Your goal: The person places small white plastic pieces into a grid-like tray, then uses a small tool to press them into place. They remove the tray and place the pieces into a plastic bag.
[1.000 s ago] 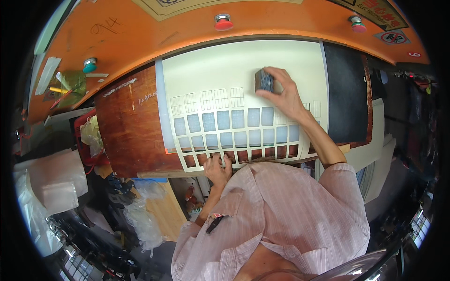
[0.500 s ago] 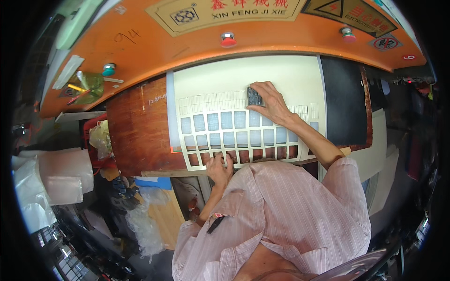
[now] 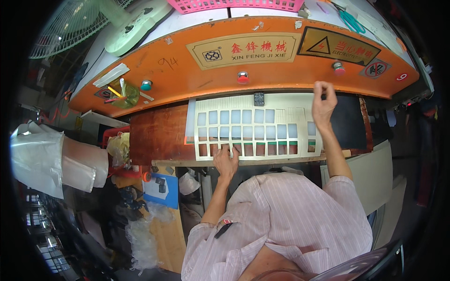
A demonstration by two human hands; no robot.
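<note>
My left hand (image 3: 226, 160) grips the near edge of a cream sheet (image 3: 308, 112) with rows of rectangular cut-out windows, its fingertips apart on the strips between them. My right hand (image 3: 324, 104) is raised over the sheet's right side, in front of an orange panel. Its fingers curl toward the thumb with nothing visible in them. A red push button (image 3: 339, 69) is just above and right of these fingers. A small dark block (image 3: 258, 99) with a gridded top lies on the sheet's far part, close under the panel, touched by neither hand.
The orange machine panel (image 3: 178, 77) spans the back, with another red button (image 3: 243, 77) and a green button (image 3: 146, 85). A cup of pens (image 3: 129, 96) hangs at left. Reddish-brown board (image 3: 159, 122) and black surface (image 3: 347, 122) flank the sheet. A blue clipboard (image 3: 172, 196) lies lower left.
My right hand has let go of the dark block and moved up to the right, near the red button. My left hand stays on the sheet. The view has tilted, showing more of the panel.
</note>
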